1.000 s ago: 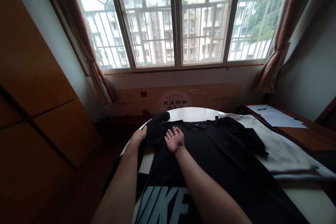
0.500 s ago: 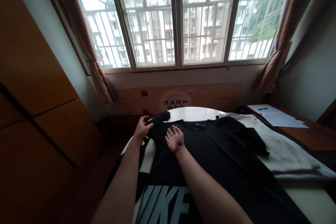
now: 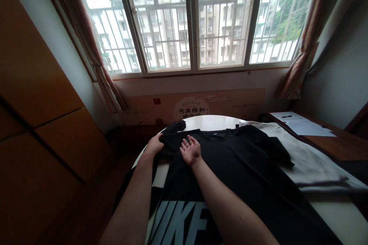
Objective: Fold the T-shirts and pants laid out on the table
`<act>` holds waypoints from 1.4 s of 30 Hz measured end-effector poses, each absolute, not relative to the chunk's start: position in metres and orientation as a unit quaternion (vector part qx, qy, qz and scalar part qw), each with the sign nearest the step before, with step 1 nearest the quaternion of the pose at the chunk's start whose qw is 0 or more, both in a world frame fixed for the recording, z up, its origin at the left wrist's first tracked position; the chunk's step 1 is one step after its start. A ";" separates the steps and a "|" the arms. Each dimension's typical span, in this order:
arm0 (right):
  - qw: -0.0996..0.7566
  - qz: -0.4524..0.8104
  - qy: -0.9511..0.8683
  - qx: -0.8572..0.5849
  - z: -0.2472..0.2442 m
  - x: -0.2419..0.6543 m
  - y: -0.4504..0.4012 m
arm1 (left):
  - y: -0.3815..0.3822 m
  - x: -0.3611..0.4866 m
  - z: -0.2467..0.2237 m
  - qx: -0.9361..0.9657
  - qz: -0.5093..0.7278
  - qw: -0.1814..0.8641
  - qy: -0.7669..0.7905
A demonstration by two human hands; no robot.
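Observation:
A black T-shirt (image 3: 230, 168) with large grey letters lies spread flat over a round white table. At the shirt's left sleeve, as I see it, my left hand (image 3: 155, 146) is closed on the cloth edge; its fingertips are partly hidden. My right hand (image 3: 191, 151) is turned palm up over the shirt, left of the neckline, its fingers slightly curled and apart, holding nothing. Whether its back touches the cloth I cannot tell. Dark cloth (image 3: 176, 126) lies bunched beyond my left hand, and more dark fabric is partly hidden under my left forearm.
The white tabletop (image 3: 212, 122) shows behind the neckline. Pale cloth (image 3: 304, 160) lies on the table's right side. A wooden desk (image 3: 324, 145) with papers (image 3: 304, 124) stands at right. A printed cardboard panel (image 3: 230, 103) is below the window; a wooden cabinet (image 3: 37, 122) is at left.
My left hand has come down slightly and its fingers have closed on the T-shirt's sleeve. The sleeve now covers the yellow print seen there before. My right hand has hardly moved.

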State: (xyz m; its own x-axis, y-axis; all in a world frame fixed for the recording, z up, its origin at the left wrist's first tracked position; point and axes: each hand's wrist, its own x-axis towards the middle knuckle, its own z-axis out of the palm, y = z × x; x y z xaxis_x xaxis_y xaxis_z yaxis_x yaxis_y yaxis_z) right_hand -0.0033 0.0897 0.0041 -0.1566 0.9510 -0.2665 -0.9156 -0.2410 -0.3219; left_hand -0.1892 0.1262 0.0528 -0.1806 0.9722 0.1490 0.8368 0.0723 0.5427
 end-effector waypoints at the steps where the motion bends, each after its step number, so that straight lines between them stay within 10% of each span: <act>1: 0.615 0.759 -0.042 -0.210 0.004 -0.003 0.090 | 0.127 -0.193 0.054 0.617 0.263 0.135 0.729; 20: 0.623 0.745 -0.060 -0.228 0.005 -0.008 0.088 | 0.105 -0.210 0.101 0.594 0.099 0.207 0.771; 42: 0.603 0.768 -0.048 -0.211 0.015 -0.007 0.082 | 0.124 -0.196 0.062 0.588 0.332 0.091 0.732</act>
